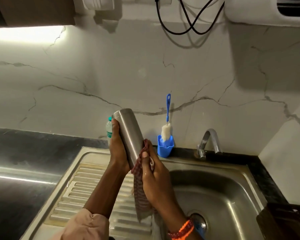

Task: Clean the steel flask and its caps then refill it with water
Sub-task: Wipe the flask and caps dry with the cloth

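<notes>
The steel flask [129, 134] is held above the sink's draining board, tilted with its flat base up and to the left. My left hand [117, 146] grips the flask's left side along its length. My right hand [153, 172] grips a red-and-white striped cloth [141, 193] and presses it against the flask's lower right side. The cloth hangs down below my right hand. The flask's mouth is hidden behind my hands and the cloth. No caps are in view.
A steel sink [215, 193] with a drain [200, 222] lies at the right, its ribbed draining board [87, 189] at the left. A tap [209, 141] stands behind it. A blue holder [164, 148] keeps a bottle brush [167, 130]. A plastic bottle [109, 130] stands behind the flask.
</notes>
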